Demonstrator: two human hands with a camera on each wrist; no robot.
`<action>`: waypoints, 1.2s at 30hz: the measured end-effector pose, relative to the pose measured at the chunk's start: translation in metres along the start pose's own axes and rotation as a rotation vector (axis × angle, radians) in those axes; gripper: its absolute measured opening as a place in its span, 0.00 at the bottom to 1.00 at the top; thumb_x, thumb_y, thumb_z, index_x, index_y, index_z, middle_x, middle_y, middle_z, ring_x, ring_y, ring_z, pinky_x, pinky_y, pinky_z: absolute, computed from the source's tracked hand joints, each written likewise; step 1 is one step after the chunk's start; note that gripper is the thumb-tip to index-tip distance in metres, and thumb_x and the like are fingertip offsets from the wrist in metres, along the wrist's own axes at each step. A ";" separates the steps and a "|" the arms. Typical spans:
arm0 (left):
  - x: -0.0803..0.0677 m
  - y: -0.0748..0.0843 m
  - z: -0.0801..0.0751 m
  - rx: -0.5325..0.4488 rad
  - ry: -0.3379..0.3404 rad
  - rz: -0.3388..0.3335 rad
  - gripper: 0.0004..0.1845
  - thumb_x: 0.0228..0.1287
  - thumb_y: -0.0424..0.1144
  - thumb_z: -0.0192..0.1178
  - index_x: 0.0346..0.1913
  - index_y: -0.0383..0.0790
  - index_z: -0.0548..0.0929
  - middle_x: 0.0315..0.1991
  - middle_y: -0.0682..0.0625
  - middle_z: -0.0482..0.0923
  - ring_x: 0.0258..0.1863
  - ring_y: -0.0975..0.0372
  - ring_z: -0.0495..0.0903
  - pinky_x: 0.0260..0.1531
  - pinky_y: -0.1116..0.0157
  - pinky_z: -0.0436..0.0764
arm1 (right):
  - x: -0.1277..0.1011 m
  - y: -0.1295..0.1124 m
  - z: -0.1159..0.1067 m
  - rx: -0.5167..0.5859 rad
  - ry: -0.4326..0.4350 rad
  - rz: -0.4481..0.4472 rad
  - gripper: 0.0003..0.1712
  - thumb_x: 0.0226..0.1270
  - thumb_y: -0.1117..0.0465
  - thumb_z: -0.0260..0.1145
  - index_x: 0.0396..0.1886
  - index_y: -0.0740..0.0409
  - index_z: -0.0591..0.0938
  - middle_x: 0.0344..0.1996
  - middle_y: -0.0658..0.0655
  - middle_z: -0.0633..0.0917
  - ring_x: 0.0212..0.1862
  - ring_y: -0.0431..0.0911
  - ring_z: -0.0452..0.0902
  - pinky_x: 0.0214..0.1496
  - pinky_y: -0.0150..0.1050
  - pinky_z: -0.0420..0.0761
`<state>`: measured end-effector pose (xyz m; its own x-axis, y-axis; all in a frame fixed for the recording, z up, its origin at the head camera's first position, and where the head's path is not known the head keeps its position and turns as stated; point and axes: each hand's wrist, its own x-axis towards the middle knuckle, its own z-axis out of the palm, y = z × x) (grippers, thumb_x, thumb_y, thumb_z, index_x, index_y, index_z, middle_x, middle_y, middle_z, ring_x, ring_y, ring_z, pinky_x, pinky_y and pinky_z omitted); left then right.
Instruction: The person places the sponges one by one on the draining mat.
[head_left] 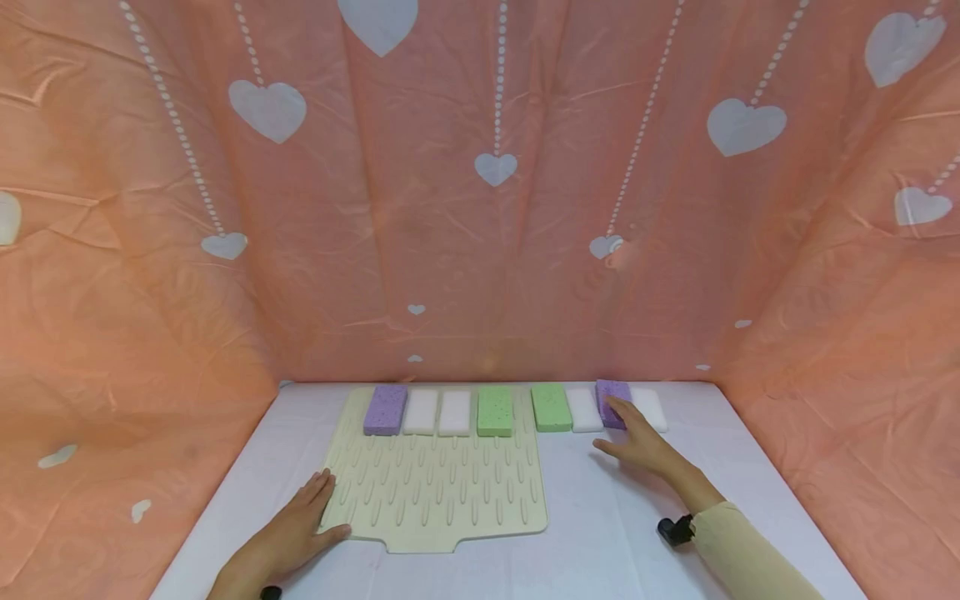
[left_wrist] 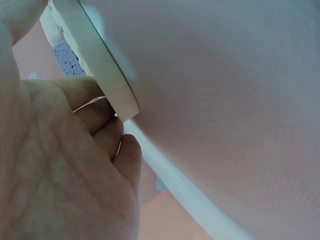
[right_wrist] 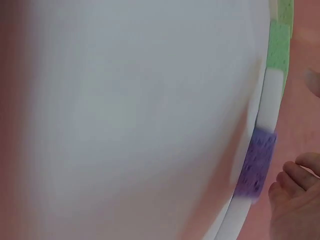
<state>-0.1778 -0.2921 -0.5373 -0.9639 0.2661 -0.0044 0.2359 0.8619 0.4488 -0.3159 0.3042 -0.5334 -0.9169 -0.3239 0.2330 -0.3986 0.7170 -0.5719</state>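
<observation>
My left hand [head_left: 292,525] rests at the left edge of a beige ridged mat [head_left: 420,533], its fingers along that side and the thumb by the front corner. In the left wrist view the fingertips touch the mat's rim [left_wrist: 107,75]. Over at the right, my right hand [head_left: 647,443] reaches toward a purple sponge [head_left: 612,393], fingers extended and thumb spread apart. The right wrist view has a gap between those fingers and the purple sponge [right_wrist: 256,162]. A white sponge [head_left: 584,410] lies left of it, another white sponge [head_left: 651,411] right.
Along the mat's back stand a purple sponge [head_left: 386,410], two white sponges, the nearer to centre [head_left: 454,414], and a green sponge [head_left: 495,411]. Another green sponge [head_left: 551,407] lies beside the mat's right edge. Pink heart-printed curtains [head_left: 450,275] enclose the white table [head_left: 592,550].
</observation>
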 end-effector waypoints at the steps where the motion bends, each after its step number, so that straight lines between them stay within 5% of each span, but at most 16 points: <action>1: 0.000 0.001 0.000 0.002 -0.005 -0.003 0.54 0.68 0.60 0.71 0.76 0.16 0.64 0.79 0.22 0.57 0.80 0.28 0.54 0.73 0.31 0.62 | -0.002 0.003 -0.002 -0.003 0.004 0.002 0.55 0.67 0.52 0.79 0.79 0.78 0.61 0.76 0.81 0.65 0.77 0.78 0.59 0.77 0.73 0.62; 13: 0.002 -0.001 -0.001 -0.017 -0.020 -0.018 0.55 0.68 0.60 0.71 0.77 0.16 0.62 0.80 0.22 0.55 0.80 0.28 0.52 0.74 0.30 0.60 | -0.007 0.030 -0.025 -0.040 0.043 0.008 0.56 0.64 0.55 0.81 0.77 0.83 0.60 0.74 0.84 0.64 0.76 0.80 0.57 0.76 0.76 0.58; 22: 0.001 -0.003 0.001 -0.015 -0.008 -0.012 0.56 0.67 0.61 0.71 0.77 0.17 0.62 0.80 0.22 0.55 0.80 0.28 0.53 0.75 0.32 0.61 | -0.005 0.046 -0.039 -0.032 -0.037 0.184 0.62 0.68 0.45 0.78 0.83 0.75 0.54 0.79 0.81 0.56 0.80 0.79 0.48 0.78 0.77 0.51; 36: -0.001 -0.002 0.000 -0.018 -0.001 0.010 0.54 0.69 0.59 0.71 0.76 0.15 0.63 0.79 0.20 0.56 0.80 0.27 0.53 0.76 0.34 0.60 | 0.003 0.057 -0.054 -0.034 -0.116 0.254 0.69 0.66 0.41 0.78 0.83 0.79 0.48 0.80 0.84 0.49 0.81 0.80 0.42 0.79 0.77 0.47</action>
<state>-0.1772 -0.2936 -0.5382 -0.9614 0.2752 -0.0012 0.2432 0.8515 0.4646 -0.3421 0.3776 -0.5228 -0.9800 -0.1987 -0.0072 -0.1587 0.8037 -0.5736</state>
